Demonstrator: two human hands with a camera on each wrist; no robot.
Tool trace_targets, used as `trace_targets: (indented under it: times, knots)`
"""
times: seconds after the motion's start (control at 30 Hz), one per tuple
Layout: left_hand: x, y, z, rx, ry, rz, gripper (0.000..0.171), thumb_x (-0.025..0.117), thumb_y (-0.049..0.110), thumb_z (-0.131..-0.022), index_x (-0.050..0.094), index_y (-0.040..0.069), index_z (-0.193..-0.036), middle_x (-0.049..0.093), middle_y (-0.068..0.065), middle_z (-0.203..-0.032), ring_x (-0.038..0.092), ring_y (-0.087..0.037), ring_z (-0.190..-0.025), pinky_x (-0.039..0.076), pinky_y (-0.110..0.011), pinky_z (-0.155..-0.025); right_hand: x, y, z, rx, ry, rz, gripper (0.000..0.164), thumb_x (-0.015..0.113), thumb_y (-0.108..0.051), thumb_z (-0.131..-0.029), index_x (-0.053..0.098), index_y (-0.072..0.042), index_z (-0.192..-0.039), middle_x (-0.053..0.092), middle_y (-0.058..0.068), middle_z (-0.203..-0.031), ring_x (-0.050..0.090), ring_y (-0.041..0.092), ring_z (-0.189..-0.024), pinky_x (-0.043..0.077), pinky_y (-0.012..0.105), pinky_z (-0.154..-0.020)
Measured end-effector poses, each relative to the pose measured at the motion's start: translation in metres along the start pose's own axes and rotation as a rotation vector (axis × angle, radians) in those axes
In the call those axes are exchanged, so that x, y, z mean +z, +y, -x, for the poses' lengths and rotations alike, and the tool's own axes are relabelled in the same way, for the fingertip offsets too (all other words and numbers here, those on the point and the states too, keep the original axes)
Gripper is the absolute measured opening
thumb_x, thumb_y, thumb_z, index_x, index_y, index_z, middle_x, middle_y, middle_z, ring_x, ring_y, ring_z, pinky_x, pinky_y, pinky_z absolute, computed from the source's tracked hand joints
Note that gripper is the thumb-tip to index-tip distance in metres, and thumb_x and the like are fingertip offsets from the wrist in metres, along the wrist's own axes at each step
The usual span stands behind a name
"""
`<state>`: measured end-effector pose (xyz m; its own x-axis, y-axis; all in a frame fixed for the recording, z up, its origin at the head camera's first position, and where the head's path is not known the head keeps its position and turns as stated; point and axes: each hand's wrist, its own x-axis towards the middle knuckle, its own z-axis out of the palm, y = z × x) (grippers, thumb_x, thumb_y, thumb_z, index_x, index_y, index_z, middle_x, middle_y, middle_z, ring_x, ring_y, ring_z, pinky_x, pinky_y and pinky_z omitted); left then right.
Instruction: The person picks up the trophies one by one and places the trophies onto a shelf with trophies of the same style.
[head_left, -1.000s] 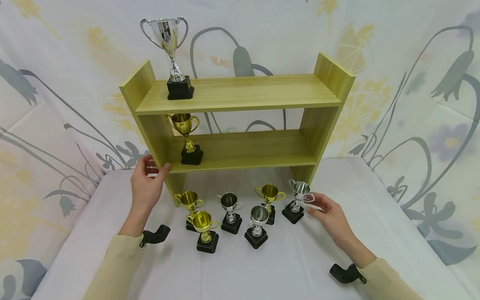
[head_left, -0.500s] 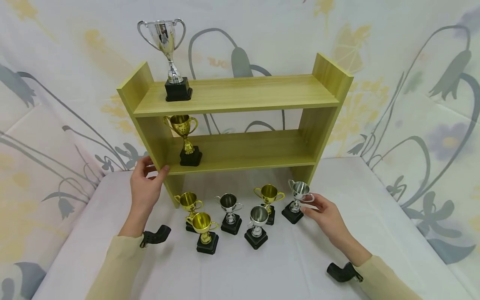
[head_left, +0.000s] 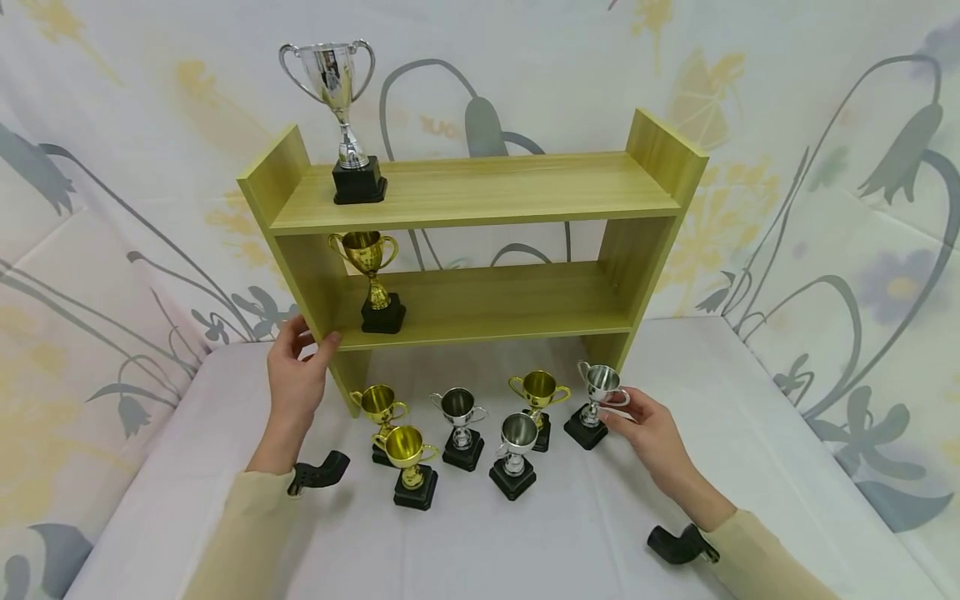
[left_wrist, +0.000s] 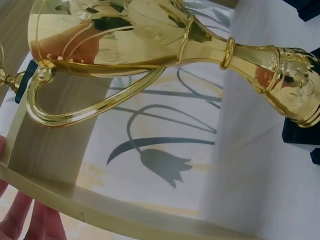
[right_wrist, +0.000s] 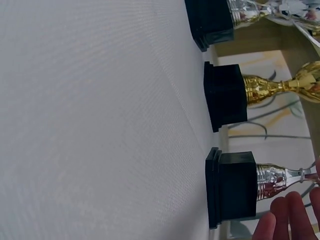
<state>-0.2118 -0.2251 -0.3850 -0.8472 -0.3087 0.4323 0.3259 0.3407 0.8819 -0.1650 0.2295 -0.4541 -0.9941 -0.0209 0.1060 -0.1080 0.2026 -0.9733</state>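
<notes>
so the right hand [head_left: 660, 437] is grasping a small silver trophy [head_left: 591, 412] at right of center, lower half of the frame, fingertips at its handle and stem. its black base looks to be sitting on the white tablecloth [head_left: 585, 533], right by the foot of the shelf's right side panel.

left hand [head_left: 294, 383] has hold of the wooden shelf [head_left: 487, 187] by the left side panel, left of center, thumb over the front edge and fingers on the outside.

five more little cups stand upright in the lower middle: gold back-left one [head_left: 378, 402], gold front-left one [head_left: 411, 467], dark-bowled silver one [head_left: 461, 427], front silver one [head_left: 514, 450], and a gold one [head_left: 539, 388] just beside the grasped cup.

big silver trophy [head_left: 347, 133] is up on the top board, upper left, and a mid-size gold trophy [head_left: 376, 287] is under it on the middle board.
</notes>
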Motion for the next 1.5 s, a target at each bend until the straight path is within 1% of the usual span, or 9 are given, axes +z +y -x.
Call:
trace_targets:
  times: [0.13,0.23,0.33,0.6,0.8,0.97,1.17,1.37,1.5]
  knots:
    - [0.002,-0.002,0.000,-0.025,0.014,0.042,0.043,0.065,0.011,-0.095,0.055,0.004,-0.136,0.056,0.002,-0.119,0.052,-0.011,-0.104,0.047,-0.017,-0.084,0.003,-0.003,0.001,0.010,0.002,-0.021,0.030,0.070,-0.003,-0.090,0.060,0.011,-0.114,0.068,-0.008,-0.101,0.062,0.003,-0.102,0.051,0.020,-0.083]
    - [0.004,-0.003,0.001,-0.047,0.024,0.092,0.041,0.065,0.011,-0.096,0.055,0.004,-0.135,0.055,0.006,-0.117,0.051,-0.012,-0.106,0.047,-0.019,-0.087,0.004,-0.004,0.001,0.014,0.006,-0.035,0.029,0.069,-0.002,-0.090,0.060,0.012,-0.113,0.068,-0.009,-0.100,0.062,0.002,-0.101,0.051,0.020,-0.083]
    - [0.005,-0.005,0.001,-0.062,0.039,0.122,0.041,0.064,0.010,-0.096,0.056,0.004,-0.135,0.054,0.009,-0.115,0.051,-0.013,-0.107,0.046,-0.021,-0.088,0.006,-0.004,0.000,0.023,0.012,-0.035,0.028,0.069,-0.002,-0.090,0.060,0.012,-0.112,0.068,-0.009,-0.100,0.063,0.002,-0.100,0.051,0.020,-0.083]
    - [0.007,-0.003,0.002,-0.065,0.052,0.140,0.039,0.065,0.010,-0.096,0.057,0.002,-0.133,0.055,0.009,-0.113,0.052,-0.014,-0.107,0.047,-0.022,-0.088,0.007,-0.004,-0.002,0.054,0.029,-0.023,0.028,0.071,-0.003,-0.089,0.059,0.010,-0.111,0.067,-0.004,-0.101,0.063,0.002,-0.099,0.052,0.021,-0.081]
    - [0.008,-0.002,0.003,-0.079,0.058,0.136,0.038,0.064,0.010,-0.096,0.056,0.002,-0.133,0.055,0.008,-0.113,0.053,-0.014,-0.104,0.047,-0.021,-0.088,0.008,-0.002,-0.003,0.043,0.036,-0.015,0.028,0.072,-0.003,-0.088,0.060,0.009,-0.110,0.067,-0.001,-0.101,0.063,0.004,-0.097,0.052,0.021,-0.079]
    - [0.009,-0.002,0.002,-0.069,0.061,0.153,0.038,0.063,0.008,-0.096,0.056,-0.001,-0.132,0.056,0.006,-0.111,0.054,-0.014,-0.102,0.046,-0.023,-0.087,0.010,-0.001,-0.003,0.035,0.048,0.005,0.027,0.073,-0.004,-0.088,0.061,0.009,-0.109,0.067,0.002,-0.102,0.063,0.003,-0.094,0.051,0.021,-0.076]
    - [0.009,-0.003,0.003,-0.075,0.054,0.154,0.037,0.063,0.010,-0.096,0.056,0.001,-0.132,0.056,0.006,-0.112,0.054,-0.014,-0.103,0.046,-0.023,-0.088,0.011,-0.001,-0.003,0.029,0.049,0.017,0.024,0.071,-0.004,-0.089,0.062,0.009,-0.107,0.067,0.006,-0.103,0.064,0.003,-0.093,0.052,0.021,-0.076]
    - [0.009,-0.001,0.004,-0.073,0.049,0.154,0.037,0.063,0.011,-0.096,0.057,0.002,-0.132,0.056,0.006,-0.112,0.054,-0.015,-0.103,0.046,-0.023,-0.088,0.012,-0.001,-0.004,0.019,0.055,0.030,0.020,0.071,-0.003,-0.089,0.062,0.010,-0.102,0.068,0.002,-0.100,0.066,0.008,-0.094,0.052,0.021,-0.076]
    - [0.008,-0.001,0.004,-0.078,0.049,0.149,0.037,0.064,0.012,-0.097,0.057,0.004,-0.132,0.056,0.006,-0.113,0.054,-0.015,-0.103,0.047,-0.023,-0.088,0.013,-0.001,-0.004,0.018,0.062,0.042,0.022,0.073,-0.005,-0.089,0.063,0.010,-0.102,0.069,0.002,-0.099,0.065,0.006,-0.093,0.052,0.020,-0.076]
